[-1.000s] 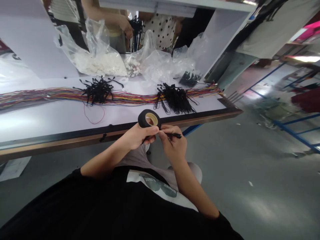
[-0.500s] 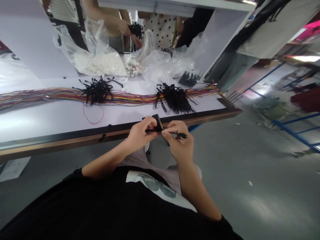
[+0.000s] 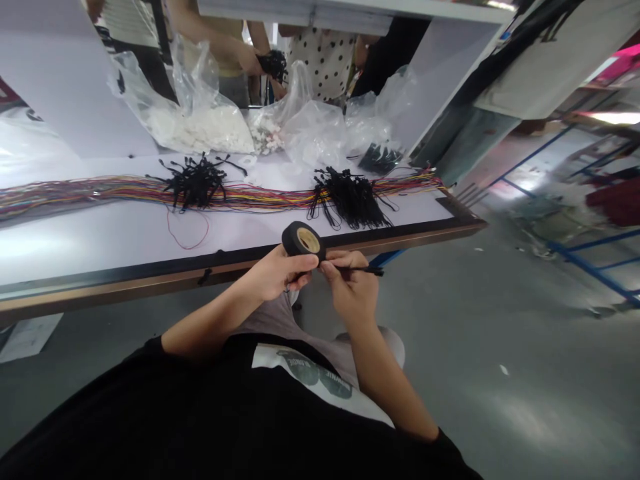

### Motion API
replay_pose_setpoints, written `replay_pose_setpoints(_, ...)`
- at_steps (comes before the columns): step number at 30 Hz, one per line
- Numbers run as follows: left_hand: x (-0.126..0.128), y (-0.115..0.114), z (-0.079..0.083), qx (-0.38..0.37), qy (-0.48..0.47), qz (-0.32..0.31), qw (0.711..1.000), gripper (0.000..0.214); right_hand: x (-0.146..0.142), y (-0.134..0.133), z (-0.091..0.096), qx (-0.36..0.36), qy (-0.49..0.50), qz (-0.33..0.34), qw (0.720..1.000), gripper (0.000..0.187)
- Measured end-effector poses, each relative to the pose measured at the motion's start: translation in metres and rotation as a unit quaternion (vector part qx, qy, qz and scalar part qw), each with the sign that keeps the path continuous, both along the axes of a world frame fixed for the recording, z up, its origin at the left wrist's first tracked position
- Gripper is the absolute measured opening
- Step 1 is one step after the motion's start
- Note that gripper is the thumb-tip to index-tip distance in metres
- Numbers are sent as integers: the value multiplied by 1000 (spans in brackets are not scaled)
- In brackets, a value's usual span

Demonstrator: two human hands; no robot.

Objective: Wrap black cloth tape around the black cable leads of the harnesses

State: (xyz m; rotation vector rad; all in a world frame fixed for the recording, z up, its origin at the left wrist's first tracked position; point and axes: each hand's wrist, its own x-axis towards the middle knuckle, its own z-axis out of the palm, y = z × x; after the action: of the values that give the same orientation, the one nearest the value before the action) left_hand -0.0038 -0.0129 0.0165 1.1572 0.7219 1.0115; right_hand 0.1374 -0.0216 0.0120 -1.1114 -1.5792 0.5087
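My left hand (image 3: 280,273) is closed on a roll of black tape (image 3: 295,241), whose pale core faces up and to the right. Close beside it, my right hand (image 3: 353,283) pinches a thin black cable (image 3: 373,270), and the cable's dark end sticks out to the right past the fingers. The roll touches or nearly touches the cable between my two hands. Both hands are over the front edge of the table, above my lap. How the cable runs under my left fingers is hidden.
Long coloured wires (image 3: 260,198) lie along the table (image 3: 125,233), with a left bunch of black cable ends (image 3: 196,183) and a right one (image 3: 353,199). Plastic bags (image 3: 200,127) of small parts stand behind. Across the table, a person's hand (image 3: 249,60) holds dark cables.
The tape roll has turned from edge-on to show its core, and it has moved slightly left. My left hand has rolled over with it. My right hand has shifted a little left.
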Motion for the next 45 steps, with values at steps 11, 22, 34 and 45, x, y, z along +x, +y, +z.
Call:
replay_pose_setpoints(11,-22,-6,4,242,284,-33,927,49,11,2,1,-90,57,4,994,19)
replay_pose_setpoints(22,5,-4,1,71,107,148,981,29,4,-1,2,-16,-6,5,1000,9)
replay_pose_setpoints(34,-15,11,-12,-82,-128,-139,978,59,-2,-4,-5,-82,157,37,983,20)
replay_pose_setpoints(45,-24,-6,1,279,217,-102,930,68,15,6,5,-126,83,5,989,17)
